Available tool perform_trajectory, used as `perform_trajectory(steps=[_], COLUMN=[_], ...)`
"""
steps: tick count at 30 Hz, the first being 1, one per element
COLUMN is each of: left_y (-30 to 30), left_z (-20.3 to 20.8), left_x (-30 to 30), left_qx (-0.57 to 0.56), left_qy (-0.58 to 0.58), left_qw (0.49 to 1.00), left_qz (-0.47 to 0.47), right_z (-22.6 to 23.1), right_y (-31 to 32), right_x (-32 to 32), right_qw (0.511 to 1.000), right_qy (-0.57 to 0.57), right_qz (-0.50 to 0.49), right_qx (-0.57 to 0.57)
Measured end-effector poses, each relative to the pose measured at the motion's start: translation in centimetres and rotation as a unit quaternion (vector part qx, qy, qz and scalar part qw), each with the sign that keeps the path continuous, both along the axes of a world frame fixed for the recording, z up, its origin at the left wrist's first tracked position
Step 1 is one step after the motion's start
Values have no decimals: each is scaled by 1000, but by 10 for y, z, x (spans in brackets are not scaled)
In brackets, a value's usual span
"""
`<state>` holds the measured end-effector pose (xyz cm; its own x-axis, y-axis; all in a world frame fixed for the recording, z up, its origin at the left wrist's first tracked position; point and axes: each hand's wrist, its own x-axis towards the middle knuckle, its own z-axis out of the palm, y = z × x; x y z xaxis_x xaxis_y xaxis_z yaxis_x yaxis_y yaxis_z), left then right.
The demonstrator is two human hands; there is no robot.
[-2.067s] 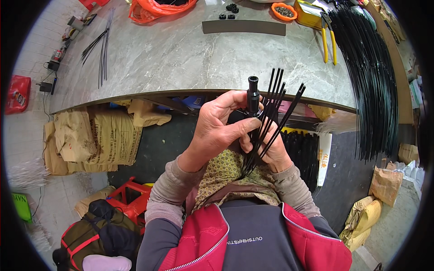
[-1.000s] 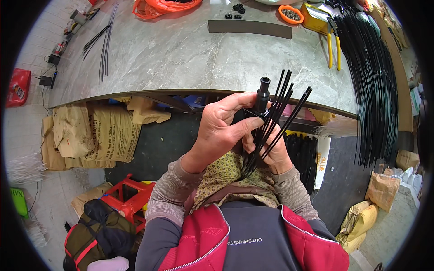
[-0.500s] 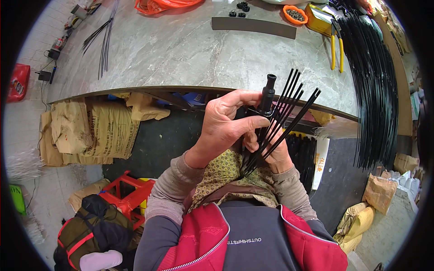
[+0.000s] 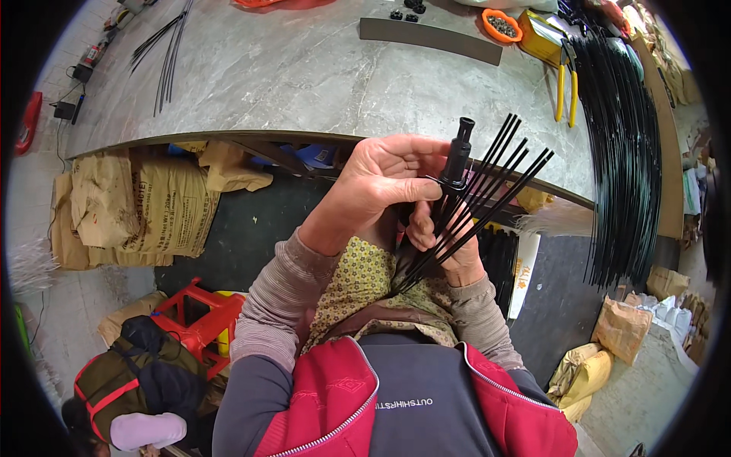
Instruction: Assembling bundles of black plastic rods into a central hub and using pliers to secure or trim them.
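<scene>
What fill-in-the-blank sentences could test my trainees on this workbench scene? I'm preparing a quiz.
1. The left hand pinches a black plastic ____ by its ring.
2. The right hand grips a fan of thin black ____.
3. The pliers on the table have ____ handles.
4. The small bowl of parts is ____.

Missing words: tube; rods; yellow; orange

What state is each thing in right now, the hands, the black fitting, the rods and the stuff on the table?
left hand: closed on the black fitting, fingertips pinching it.
right hand: gripping the fanned rods, partly hidden.
black fitting: upright, held above the lap.
fanned rods: splayed out from the fitting.
rod bundle: lying flat on the table.
yellow pliers: lying flat, untouched.
orange bowl: upright, holding small parts.
</scene>
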<state>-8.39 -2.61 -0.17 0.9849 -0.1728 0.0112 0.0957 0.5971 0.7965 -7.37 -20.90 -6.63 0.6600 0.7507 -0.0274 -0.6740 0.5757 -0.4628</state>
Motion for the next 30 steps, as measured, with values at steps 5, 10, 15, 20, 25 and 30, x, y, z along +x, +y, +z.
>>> perform_trajectory(steps=[5,10,15,20,25,30], left_y=[1,4,5,8,7,6], left_z=[-2,-12,-9,-2,5,4], left_x=[5,15,18,19,13,7], left_qx=[-38,-33,-39,-13,19,16], left_qy=[5,-23,-13,-36,-38,-18], left_qw=[999,997,995,996,996,998], left_qz=[-32,-62,-86,-87,-78,-59], right_z=[-3,-3,-4,-1,-2,-3], right_y=[0,3,3,4,1,2], right_x=[0,1,2,3,3,2], right_qw=[1000,1000,1000,1000,1000,1000], right_qy=[-7,15,21,31,19,-4], right_qz=[3,-3,6,-5,13,8], right_qx=[10,9,11,2,-1,12])
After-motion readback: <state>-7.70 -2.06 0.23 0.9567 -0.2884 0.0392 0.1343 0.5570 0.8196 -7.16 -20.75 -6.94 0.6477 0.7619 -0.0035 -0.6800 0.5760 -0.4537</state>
